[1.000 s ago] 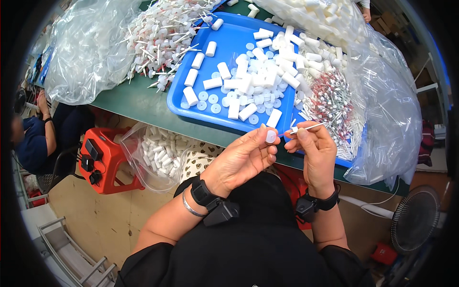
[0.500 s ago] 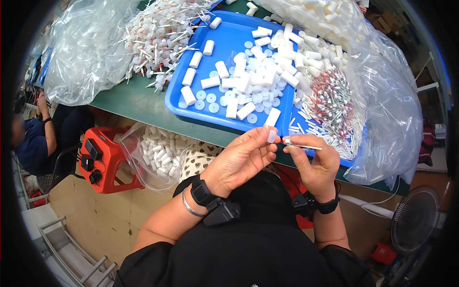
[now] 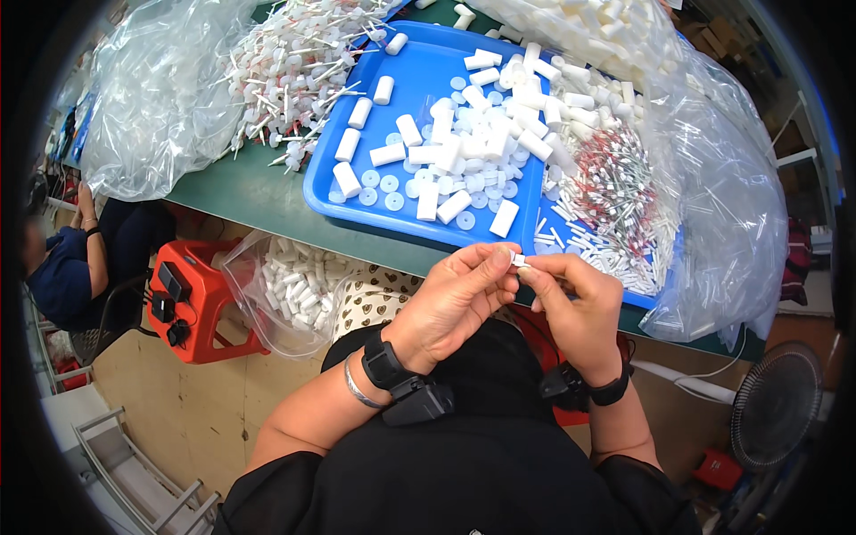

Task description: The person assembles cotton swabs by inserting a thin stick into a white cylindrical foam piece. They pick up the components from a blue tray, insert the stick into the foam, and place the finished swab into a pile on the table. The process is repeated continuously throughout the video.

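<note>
Just in front of the blue tray (image 3: 339, 210), my two hands meet at their fingertips. My left hand (image 3: 450, 303) pinches a small translucent disc, which its thumb and fingers now mostly cover. A small white stick-like piece (image 3: 520, 260) is pinched in my right hand (image 3: 580, 308), its end against the left fingertips. Most of that piece is hidden by the fingers. Loose white cylinders (image 3: 428, 201) and flat translucent discs (image 3: 393, 201) with centre holes lie on the tray beyond my hands.
A pile of white sticks with discs and red parts (image 3: 290, 76) lies left of the tray. Small red-and-white parts (image 3: 615, 192) fill the tray's right side. Plastic bags (image 3: 718, 196) flank both sides. A red stool (image 3: 201, 299), a fan (image 3: 774, 406) and another person (image 3: 76, 267) are nearby.
My right hand has moved left, bringing its white piece up against the disc in my left fingers. The long thin end that stuck out to the right no longer shows.
</note>
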`<state>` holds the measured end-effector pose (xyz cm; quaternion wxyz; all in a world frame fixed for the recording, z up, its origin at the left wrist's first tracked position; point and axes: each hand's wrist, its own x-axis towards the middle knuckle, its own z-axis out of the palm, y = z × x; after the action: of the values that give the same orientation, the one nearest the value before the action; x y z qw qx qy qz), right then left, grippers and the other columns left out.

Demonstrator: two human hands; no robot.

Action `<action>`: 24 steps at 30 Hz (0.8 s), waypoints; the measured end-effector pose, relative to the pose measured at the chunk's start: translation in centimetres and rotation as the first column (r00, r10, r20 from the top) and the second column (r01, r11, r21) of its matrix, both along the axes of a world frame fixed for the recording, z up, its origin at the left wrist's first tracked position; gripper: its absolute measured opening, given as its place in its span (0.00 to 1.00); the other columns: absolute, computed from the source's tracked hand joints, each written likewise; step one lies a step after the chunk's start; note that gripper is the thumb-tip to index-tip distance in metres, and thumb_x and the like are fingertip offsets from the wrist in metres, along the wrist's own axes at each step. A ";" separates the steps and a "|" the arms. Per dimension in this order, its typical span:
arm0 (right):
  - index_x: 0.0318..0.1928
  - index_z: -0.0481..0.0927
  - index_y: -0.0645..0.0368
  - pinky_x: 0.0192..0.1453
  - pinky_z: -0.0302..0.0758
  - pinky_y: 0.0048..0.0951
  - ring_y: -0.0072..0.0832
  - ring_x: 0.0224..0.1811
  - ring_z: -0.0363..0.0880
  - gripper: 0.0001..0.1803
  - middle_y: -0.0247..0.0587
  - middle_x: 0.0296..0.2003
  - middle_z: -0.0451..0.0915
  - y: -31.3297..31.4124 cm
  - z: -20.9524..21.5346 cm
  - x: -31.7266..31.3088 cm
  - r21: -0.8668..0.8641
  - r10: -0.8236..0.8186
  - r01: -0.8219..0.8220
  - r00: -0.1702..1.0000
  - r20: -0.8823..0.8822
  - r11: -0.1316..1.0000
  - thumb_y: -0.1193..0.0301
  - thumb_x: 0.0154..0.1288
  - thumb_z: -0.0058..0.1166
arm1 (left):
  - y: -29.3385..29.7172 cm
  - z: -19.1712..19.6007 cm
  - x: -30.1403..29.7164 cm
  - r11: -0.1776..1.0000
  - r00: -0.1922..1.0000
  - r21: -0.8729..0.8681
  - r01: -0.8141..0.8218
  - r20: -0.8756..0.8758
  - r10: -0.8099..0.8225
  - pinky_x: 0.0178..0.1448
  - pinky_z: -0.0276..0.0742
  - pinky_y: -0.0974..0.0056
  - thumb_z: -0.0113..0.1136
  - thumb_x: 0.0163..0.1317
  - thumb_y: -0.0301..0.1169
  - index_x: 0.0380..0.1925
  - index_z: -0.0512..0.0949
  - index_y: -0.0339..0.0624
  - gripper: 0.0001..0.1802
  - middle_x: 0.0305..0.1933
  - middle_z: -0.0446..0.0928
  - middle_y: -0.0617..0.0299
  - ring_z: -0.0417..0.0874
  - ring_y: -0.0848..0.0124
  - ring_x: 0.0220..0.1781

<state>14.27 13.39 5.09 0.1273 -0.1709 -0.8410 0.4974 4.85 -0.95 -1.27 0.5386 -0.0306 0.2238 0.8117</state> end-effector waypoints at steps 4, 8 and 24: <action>0.41 0.85 0.65 0.27 0.75 0.16 0.14 0.25 0.80 0.05 0.36 0.31 0.86 -0.3 -0.7 -0.5 -0.592 -0.091 0.113 0.994 0.067 0.798 0.75 0.70 0.62 | 0.4 -1.0 0.9 0.991 0.997 0.131 -0.032 0.068 0.023 0.49 0.78 0.70 0.61 0.72 0.39 0.52 0.79 0.38 0.17 0.37 0.81 0.66 0.79 0.79 0.40; 0.42 0.85 0.65 0.27 0.73 0.14 0.12 0.25 0.77 0.06 0.36 0.32 0.86 -1.1 -2.2 -0.5 -0.293 -0.077 0.043 0.991 -0.107 0.955 0.75 0.70 0.61 | 0.4 -0.4 0.7 0.989 0.998 0.145 0.005 0.066 -0.014 0.48 0.76 0.69 0.57 0.75 0.40 0.57 0.77 0.37 0.20 0.37 0.79 0.67 0.77 0.79 0.38; 0.43 0.85 0.65 0.33 0.80 0.23 0.23 0.28 0.85 0.06 0.41 0.31 0.87 -0.6 -2.3 -0.4 0.026 0.017 -0.013 0.982 -0.187 1.000 0.77 0.67 0.63 | 0.0 0.4 0.5 0.999 0.999 -0.006 -0.044 -0.009 0.044 0.47 0.77 0.70 0.57 0.75 0.41 0.62 0.74 0.34 0.24 0.34 0.76 0.68 0.76 0.78 0.36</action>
<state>13.83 12.77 2.84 0.2039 -0.1155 -0.8326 0.5018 5.33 -0.92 -0.88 0.5196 -0.0334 0.2280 0.8228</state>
